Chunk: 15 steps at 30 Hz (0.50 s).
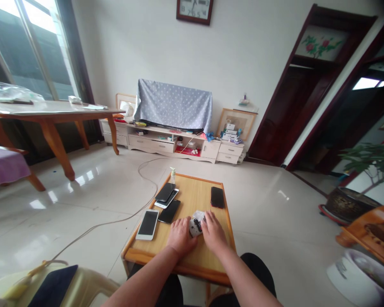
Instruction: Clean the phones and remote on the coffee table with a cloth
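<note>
On the wooden table in front of me lies a small pale object with black parts and a clear section [195,227]; its kind I cannot make out. From the left, my left hand [181,237] is closed against it, fingers curled at its edge. My right hand [213,231] closes on its other side, with the fingertips over its top right part. Both palms rest low over the tabletop and hide some of the object. Nearest my left hand are a white smartphone [147,224] and a black smartphone [169,211].
Farther back on the small table [196,187] are a white-edged phone [161,204] with a dark phone [165,192] overlapping it, a pump bottle [173,175] and, at right, another black phone [216,197]. A cable [115,221] crosses the floor. A potted plant [348,204] stands right.
</note>
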### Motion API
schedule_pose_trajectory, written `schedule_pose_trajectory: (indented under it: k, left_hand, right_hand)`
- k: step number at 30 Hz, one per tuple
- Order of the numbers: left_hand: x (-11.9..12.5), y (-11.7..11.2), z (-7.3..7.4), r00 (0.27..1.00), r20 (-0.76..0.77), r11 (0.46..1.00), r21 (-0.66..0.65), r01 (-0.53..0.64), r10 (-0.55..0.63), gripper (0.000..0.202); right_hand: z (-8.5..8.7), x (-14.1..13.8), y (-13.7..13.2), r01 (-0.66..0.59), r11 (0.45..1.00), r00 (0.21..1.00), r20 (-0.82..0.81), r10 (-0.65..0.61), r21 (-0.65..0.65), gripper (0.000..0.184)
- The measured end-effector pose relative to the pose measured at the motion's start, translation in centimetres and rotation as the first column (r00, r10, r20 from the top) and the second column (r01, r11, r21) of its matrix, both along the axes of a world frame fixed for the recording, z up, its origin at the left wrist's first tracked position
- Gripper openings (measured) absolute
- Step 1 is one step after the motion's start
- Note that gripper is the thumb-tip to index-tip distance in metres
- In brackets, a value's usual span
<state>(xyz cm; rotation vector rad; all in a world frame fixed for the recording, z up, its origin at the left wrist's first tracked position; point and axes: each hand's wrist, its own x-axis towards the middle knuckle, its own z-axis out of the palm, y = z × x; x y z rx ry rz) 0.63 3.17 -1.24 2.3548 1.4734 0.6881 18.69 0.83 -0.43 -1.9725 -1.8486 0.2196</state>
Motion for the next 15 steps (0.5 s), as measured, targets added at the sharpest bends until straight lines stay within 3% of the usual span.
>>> schedule_pose_trajectory:
  k: [5, 9, 11, 15]
  left_hand:
    - [-0.3, -0.1, 0.1, 1.0, 0.014, 1.0, -0.004, -0.002, 0.002, 0.056]
    - [-0.7, -0.1, 0.3, 1.0, 0.024, 1.0, -0.004, -0.007, 0.007, 0.054]
    - [-0.8, -0.2, 0.4, 0.999, 0.03, 1.0, -0.007, -0.013, 0.013, 0.054]
    - [-0.8, -0.2, 0.6, 0.999, 0.033, 1.0, -0.013, -0.019, 0.019, 0.06]
  right_hand:
    - [-0.5, -2.6, -1.1, -0.141, 0.987, 0.987, 0.06, 0.146, -0.08, 0.057]
    - [-1.5, -2.8, -2.5, -0.234, 0.97, 0.968, 0.079, 0.239, -0.071, 0.06]
    - [-1.9, -2.0, -2.6, -0.223, 0.974, 0.971, 0.074, 0.226, -0.042, 0.061]
    - [-1.8, 0.0, -0.8, -0.068, 0.998, 0.996, 0.049, 0.069, -0.015, 0.061]
